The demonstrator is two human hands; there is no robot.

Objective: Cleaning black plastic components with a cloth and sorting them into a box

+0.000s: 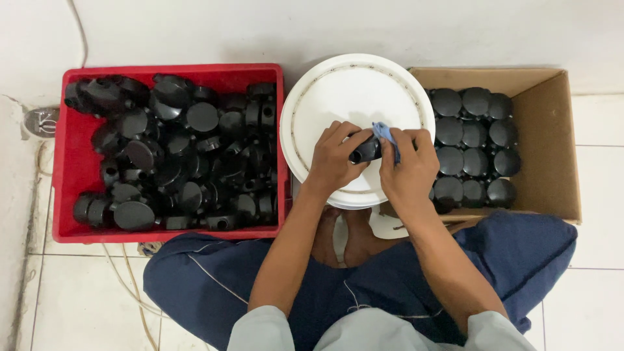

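Here, the largest things flank the grip: left of it sits a red plastic crate [71, 195], heaped loosely with black round junction boxes [182, 162], and right of it an open cardboard carton [552, 162] where black round fittings [474, 146] lie packed in neat rows, smooth domed backs upward. Directly beneath the grip stands a white plastic bucket lid [338, 84], flat, round and matte, serving as a work surface, and below that the person's dark blue trousers [520, 247] spread over a white tiled floor [598, 305].

The left hand [333, 159] is closed around a black plastic junction box [366, 151], fingers wrapped over its body with one tubular outlet showing toward the right. The right hand [409, 166] is pinched shut on a small blue cloth [385, 134], pressed against the top of that same box, so both hands meet just above the lid's centre.

The box looks like a light, rigid moulded part, hard and fairly slick, probably tough rather than fragile. It seems best held around its round body, or by a stub outlet, leaving the face free. The cloth is soft and limp, crumpling under the fingertips.
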